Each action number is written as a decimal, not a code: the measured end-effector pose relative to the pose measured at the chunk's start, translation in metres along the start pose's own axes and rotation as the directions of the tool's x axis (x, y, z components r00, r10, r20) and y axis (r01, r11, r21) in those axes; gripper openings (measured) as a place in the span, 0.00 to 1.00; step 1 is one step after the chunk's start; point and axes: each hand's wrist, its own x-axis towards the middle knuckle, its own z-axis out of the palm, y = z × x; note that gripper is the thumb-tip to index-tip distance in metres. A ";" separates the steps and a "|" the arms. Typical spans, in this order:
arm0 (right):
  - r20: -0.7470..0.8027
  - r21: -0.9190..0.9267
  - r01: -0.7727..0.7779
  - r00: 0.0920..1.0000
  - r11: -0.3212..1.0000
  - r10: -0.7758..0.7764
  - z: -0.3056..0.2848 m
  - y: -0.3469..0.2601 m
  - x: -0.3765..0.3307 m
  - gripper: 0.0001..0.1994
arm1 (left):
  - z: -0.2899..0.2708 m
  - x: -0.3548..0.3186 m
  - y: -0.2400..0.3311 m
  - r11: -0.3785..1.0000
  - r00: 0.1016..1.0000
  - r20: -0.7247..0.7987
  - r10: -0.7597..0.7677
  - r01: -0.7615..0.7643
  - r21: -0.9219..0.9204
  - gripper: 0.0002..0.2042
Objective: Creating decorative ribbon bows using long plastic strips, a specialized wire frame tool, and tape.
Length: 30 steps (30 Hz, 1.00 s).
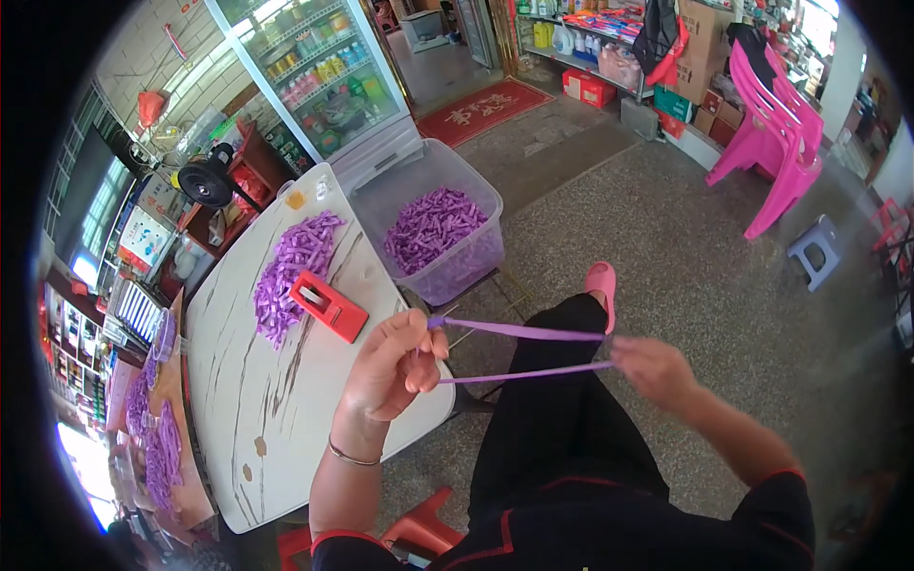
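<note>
A purple strip (519, 352) is stretched in a loop between both hands above the lap: the left hand (395, 366) pinches one end beside the desk (257, 409), the right hand (652, 369) closes on the other

A: White table (276, 419): loose purple pieces (290, 271) heaped toward far end; red tool (328, 306) just beside heap, near right edge.

B: Clear bin (457, 195) off far right corner, holding purple bundles (430, 228). Pink chairs (776, 143) well apart.
</note>
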 end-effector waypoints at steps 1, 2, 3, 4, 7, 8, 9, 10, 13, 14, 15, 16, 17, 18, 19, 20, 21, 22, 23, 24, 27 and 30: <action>-0.036 -0.016 -0.045 0.998 0.999 0.044 -0.010 0.003 0.008 0.07 | -0.003 -0.003 -0.001 0.998 0.998 0.037 -0.052 0.051 0.027 0.10; -0.038 -0.019 -0.046 0.998 0.999 0.045 -0.019 0.006 0.017 0.07 | -0.006 -0.005 -0.002 0.993 0.992 0.077 -0.103 0.098 0.057 0.10; -0.073 -0.076 -0.033 0.997 0.997 0.028 -0.027 0.008 0.026 0.08 | -0.007 -0.006 -0.004 0.994 0.992 0.080 -0.102 0.097 0.059 0.10; -0.108 -0.134 -0.021 0.994 0.991 0.007 -0.034 0.010 0.033 0.09 | -0.008 -0.009 -0.006 0.987 0.980 0.125 -0.153 0.145 0.064 0.10; -0.129 -0.230 0.021 0.990 0.973 -0.052 -0.047 0.013 0.048 0.11 | -0.016 -0.012 -0.014 0.974 0.961 0.170 -0.219 0.204 0.104 0.09; -0.131 -0.233 0.020 0.990 0.972 -0.052 -0.051 0.016 0.052 0.11 | -0.018 -0.013 -0.016 0.967 0.957 0.167 -0.239 0.218 0.131 0.09; -0.144 -0.253 0.061 0.984 0.965 -0.100 -0.056 0.020 0.054 0.13 | -0.016 -0.013 -0.016 0.967 0.960 0.159 -0.231 0.210 0.142 0.09; -0.154 -0.271 0.102 0.977 0.957 -0.148 -0.059 0.021 0.055 0.15 | -0.015 -0.014 -0.016 0.967 0.960 0.158 -0.231 0.209 0.142 0.09; -0.190 -0.229 0.042 0.978 0.973 -0.087 -0.061 0.017 0.056 0.19 | -0.011 -0.014 -0.018 0.942 0.952 0.124 -0.279 0.246 0.227 0.08; -0.188 -0.229 0.042 0.978 0.973 -0.086 -0.064 0.013 0.057 0.19 | -0.007 -0.013 -0.018 0.897 0.950 0.113 -0.291 0.229 0.378 0.07; -0.189 -0.185 0.010 0.981 0.983 -0.046 -0.067 0.006 0.058 0.22 | -0.004 -0.012 -0.020 0.829 0.948 0.101 -0.301 0.208 0.520 0.06; -0.190 -0.143 -0.022 0.982 0.989 -0.006 -0.069 0.002 0.057 0.25 | -0.002 -0.011 -0.022 0.829 0.948 0.102 -0.301 0.207 0.519 0.06; -0.190 -0.144 -0.023 0.982 0.989 -0.005 -0.069 0.001 0.053 0.25 | -0.001 -0.010 -0.024 0.779 0.962 0.100 -0.256 0.144 0.610 0.05; -0.200 -0.154 -0.029 0.980 0.988 -0.003 -0.069 0.000 0.048 0.27 | 0.000 -0.008 -0.027 0.716 0.972 0.103 -0.210 0.081 0.694 0.05; -0.213 -0.162 -0.034 0.977 0.986 -0.002 -0.067 0.000 0.044 0.29 | 0.002 -0.007 -0.027 0.714 0.972 0.104 -0.210 0.080 0.695 0.05; -0.216 -0.162 -0.035 0.976 0.986 -0.001 -0.065 -0.004 0.042 0.29 | 0.005 -0.007 -0.027 0.573 0.992 0.102 -0.078 -0.039 0.818 0.04; -0.227 -0.118 -0.073 0.973 0.990 0.045 -0.063 -0.010 0.039 0.31 | 0.007 -0.006 -0.027 0.395 0.991 0.125 0.053 -0.136 0.908 0.03; -0.236 -0.076 -0.112 0.967 0.991 0.091 -0.060 -0.016 0.035 0.33 | 0.009 -0.003 -0.028 0.394 0.990 0.128 0.052 -0.138 0.909 0.03; -0.237 -0.077 -0.115 0.967 0.990 0.094 -0.057 -0.020 0.028 0.33 | 0.012 0.001 -0.029 0.195 0.934 0.278 0.226 -0.323 0.926 0.01; -0.226 0.000 -0.192 0.956 0.981 0.187 -0.050 -0.024 0.020 0.31 | 0.015 0.004 -0.030 -0.036 0.823 0.442 0.357 -0.461 0.887 0.01; -0.080 0.060 -0.268 0.959 0.962 0.272 -0.031 -0.032 -0.010 0.25 | 0.028 0.015 -0.031 -0.164 0.760 0.548 0.349 -0.526 0.834 0.04; 0.070 0.138 -0.194 0.980 0.971 0.185 -0.023 -0.034 -0.032 0.20 | 0.039 0.023 -0.028 -0.253 0.724 0.656 0.215 -0.607 0.753 0.05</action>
